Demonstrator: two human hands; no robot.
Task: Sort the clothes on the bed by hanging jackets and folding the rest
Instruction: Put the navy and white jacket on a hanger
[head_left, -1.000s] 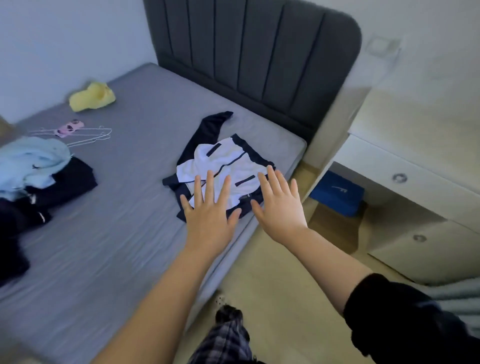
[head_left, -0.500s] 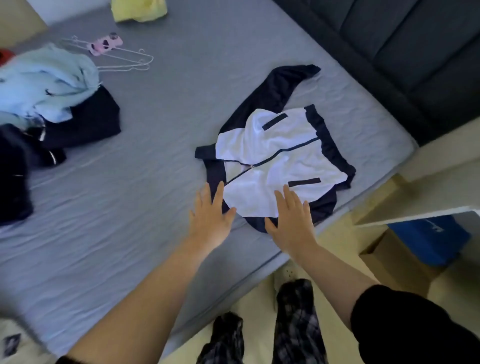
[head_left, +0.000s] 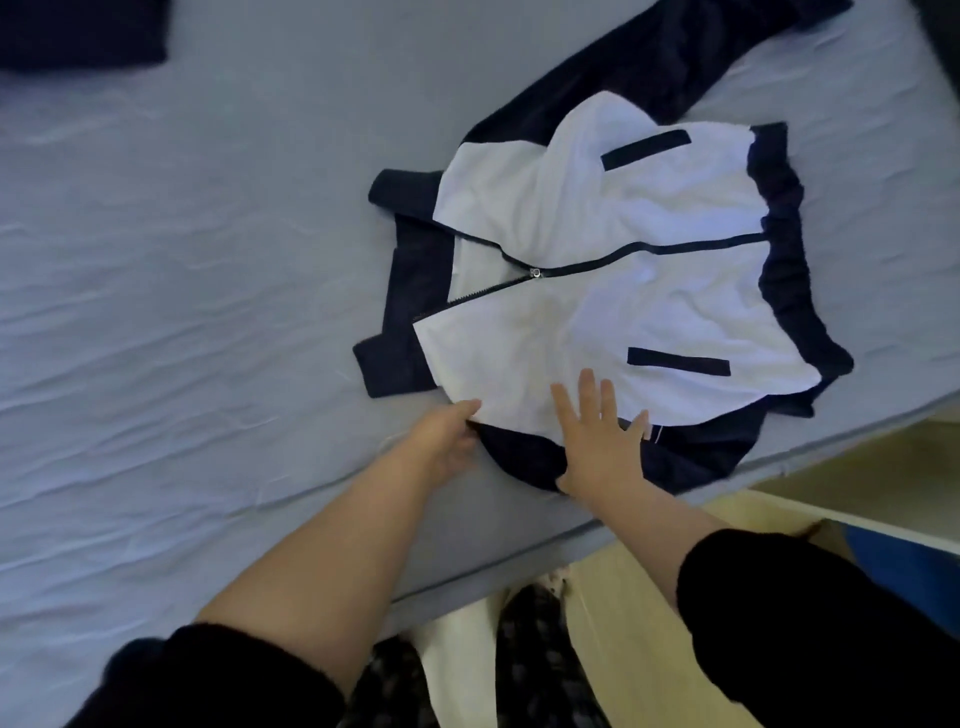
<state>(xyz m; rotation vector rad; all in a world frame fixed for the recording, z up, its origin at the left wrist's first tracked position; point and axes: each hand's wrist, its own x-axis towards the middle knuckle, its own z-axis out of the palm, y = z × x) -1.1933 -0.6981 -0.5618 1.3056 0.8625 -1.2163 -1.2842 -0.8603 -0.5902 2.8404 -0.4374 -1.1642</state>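
Note:
A white and navy zip jacket (head_left: 613, 249) lies flat on the grey bed (head_left: 182, 260), its front up, the zip partly undone at the collar and one dark sleeve stretched toward the top right. My left hand (head_left: 441, 441) pinches the near edge of the white front panel, thumb on top and fingers tucked under the fabric. My right hand (head_left: 602, 436) lies flat with straight fingers on the jacket's near side, across the white panel and the navy sleeve beneath it.
A dark garment (head_left: 83, 31) lies at the top left corner of the bed. The mattress edge (head_left: 519, 551) runs diagonally below my hands. Beyond it are a wooden floor (head_left: 639, 649), my plaid trouser legs (head_left: 530, 660) and a blue box (head_left: 904, 566) under a white shelf.
My head and both hands moved closer to the jacket. The left hand went from open above the bed to pinching the jacket's edge; the right hand came down flat on the jacket.

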